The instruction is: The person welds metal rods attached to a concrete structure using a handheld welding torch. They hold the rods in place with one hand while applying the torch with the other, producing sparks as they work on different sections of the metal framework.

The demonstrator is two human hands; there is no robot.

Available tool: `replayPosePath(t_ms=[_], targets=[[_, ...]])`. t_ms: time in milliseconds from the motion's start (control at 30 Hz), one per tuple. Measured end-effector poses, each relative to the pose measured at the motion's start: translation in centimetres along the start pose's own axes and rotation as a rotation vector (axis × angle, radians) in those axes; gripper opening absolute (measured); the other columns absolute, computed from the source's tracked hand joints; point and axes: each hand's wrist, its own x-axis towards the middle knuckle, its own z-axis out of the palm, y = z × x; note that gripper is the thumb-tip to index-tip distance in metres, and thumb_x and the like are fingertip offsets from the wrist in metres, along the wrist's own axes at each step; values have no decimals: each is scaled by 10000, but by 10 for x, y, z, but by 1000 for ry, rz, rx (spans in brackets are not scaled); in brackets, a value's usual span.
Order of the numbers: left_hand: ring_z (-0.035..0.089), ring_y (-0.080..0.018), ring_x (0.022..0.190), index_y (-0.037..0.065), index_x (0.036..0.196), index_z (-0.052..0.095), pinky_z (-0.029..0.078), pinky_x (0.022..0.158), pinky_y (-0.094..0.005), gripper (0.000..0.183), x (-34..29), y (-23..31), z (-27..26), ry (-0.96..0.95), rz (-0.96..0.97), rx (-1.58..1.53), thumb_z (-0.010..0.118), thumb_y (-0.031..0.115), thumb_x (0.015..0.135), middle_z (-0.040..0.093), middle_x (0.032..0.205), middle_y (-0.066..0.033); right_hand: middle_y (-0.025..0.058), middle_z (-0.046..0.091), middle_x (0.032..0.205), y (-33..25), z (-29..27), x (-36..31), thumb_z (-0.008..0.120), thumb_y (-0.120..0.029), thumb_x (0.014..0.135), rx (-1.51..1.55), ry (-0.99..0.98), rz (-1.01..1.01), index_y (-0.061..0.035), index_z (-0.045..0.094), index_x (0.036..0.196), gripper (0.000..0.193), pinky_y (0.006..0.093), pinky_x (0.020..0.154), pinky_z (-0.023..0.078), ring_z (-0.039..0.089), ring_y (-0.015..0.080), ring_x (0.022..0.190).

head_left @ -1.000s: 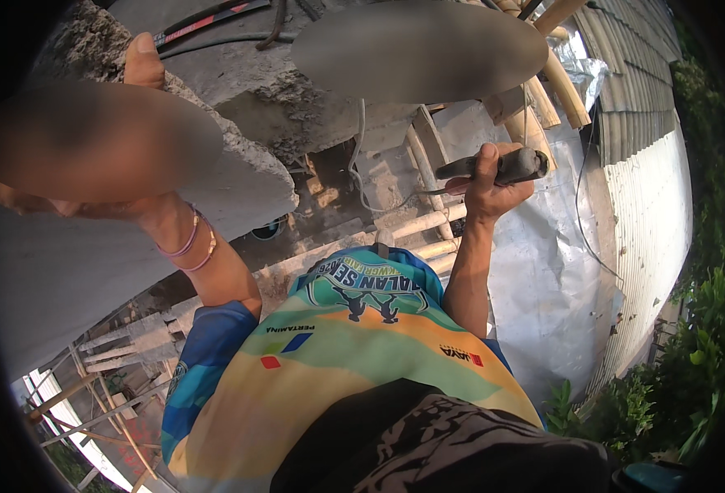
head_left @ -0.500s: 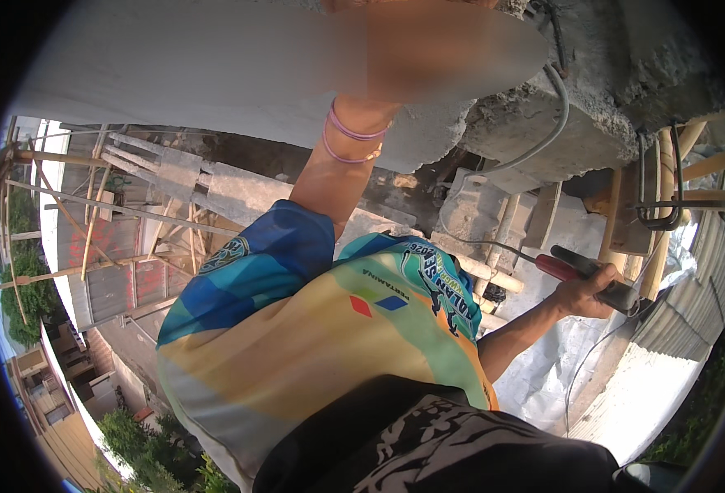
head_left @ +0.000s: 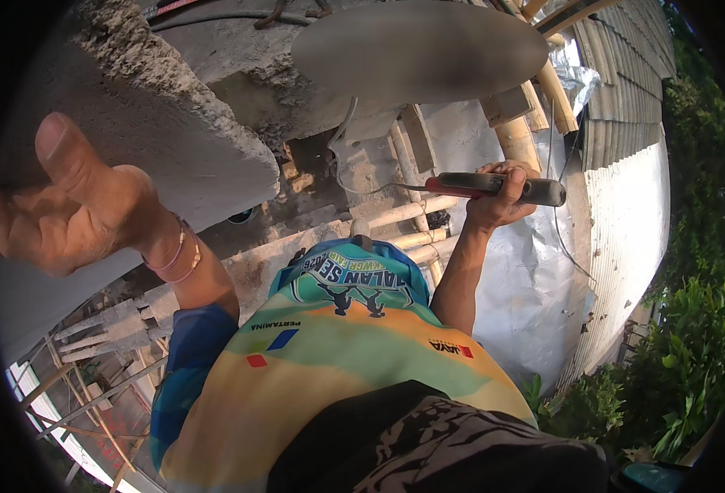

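Note:
My left hand (head_left: 75,205), with thin pink bangles at its wrist, is raised beside a smooth grey concrete slab (head_left: 190,160). Its thumb stands apart and the fingers are loosely extended, holding nothing. On the other side my right hand (head_left: 502,201) wraps around a corded power tool (head_left: 461,184) with a long black and red body, which looks like an angle grinder. The tool lies nearly level, its black end pointing right. A thin grey cord (head_left: 338,160) runs from its red end up toward broken concrete. Whether a disc is fitted cannot be made out.
Bamboo poles (head_left: 416,212) and boards form scaffolding below. Crumpled silvery sheeting (head_left: 502,287) and corrugated roofing (head_left: 625,230) lie to the right, with green bushes (head_left: 650,386) beyond. Rough broken concrete (head_left: 153,62) edges the upper left. A blurred patch hides the top middle.
The view has swung rightward. My left hand, blurred out at the top before, now shows at the left with its fingers apart. My right hand keeps hold of the tool, now turned more level.

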Motion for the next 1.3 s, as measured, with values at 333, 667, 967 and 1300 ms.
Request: replayPosePath(t_ms=[333,667,967,1300], targets=[[598,-363,1177,-143,1124,580,401,1130,-452,381,-40,-32,-13,322,-101,-132,523,155,895,653,1133,-276,51,494,664,-11,-56,10,659,-405,920,-138,234,197,-91,475,746,403,329,453,478,530,197,487],[650,-385,1078,-82,981,600,447,1077,-522,247,-48,-41,-17,589,-218,-227,548,132,871,682,1001,-284,74,563,644,-17,-5,4,710,-261,925,-235,-105,-62,-25,538,832,307,291,466,490,562,164,495],[636,-381,1172,-73,891,683,450,1088,-563,248,-36,-26,-19,301,-20,-118,747,158,825,626,1224,-284,19,550,652,-10,10,5,762,-130,870,-352,-141,-249,-37,559,709,276,281,581,398,499,117,616],[654,-366,1170,-78,1014,687,513,1014,-521,403,-41,-19,-25,53,8,84,800,276,858,503,1398,-290,15,540,618,-4,16,1,787,-77,796,-328,-126,-80,-37,563,659,266,277,563,405,499,135,560]])
